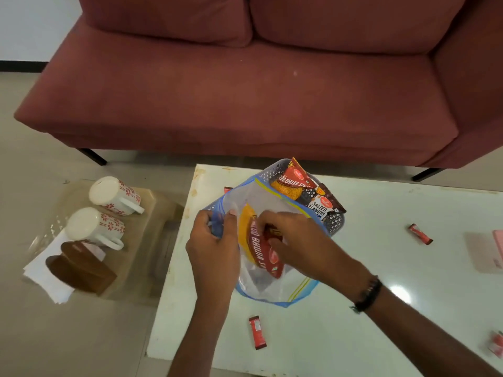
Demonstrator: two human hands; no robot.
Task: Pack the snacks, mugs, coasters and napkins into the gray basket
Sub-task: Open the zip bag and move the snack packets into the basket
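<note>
Gripping the zip bag (272,291) edge, left hand (215,240); right hand (296,240) inside.

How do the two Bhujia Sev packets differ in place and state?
The Bhujia Sev packet in the gray basket stands free beside the peanuts packet; the packet in the clear zip bag is gripped by the right hand. Both are red and orange.

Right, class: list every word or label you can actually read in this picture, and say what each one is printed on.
"SALTED PEANUTS": dark packet in the gray basket.
"OO BHUJIA SEV", start cut off: red packet in the basket.
"OO BHUJIA S", partly covered: red packet inside the clear zip bag.
Small red sachets on the table: print too blurred.
</note>
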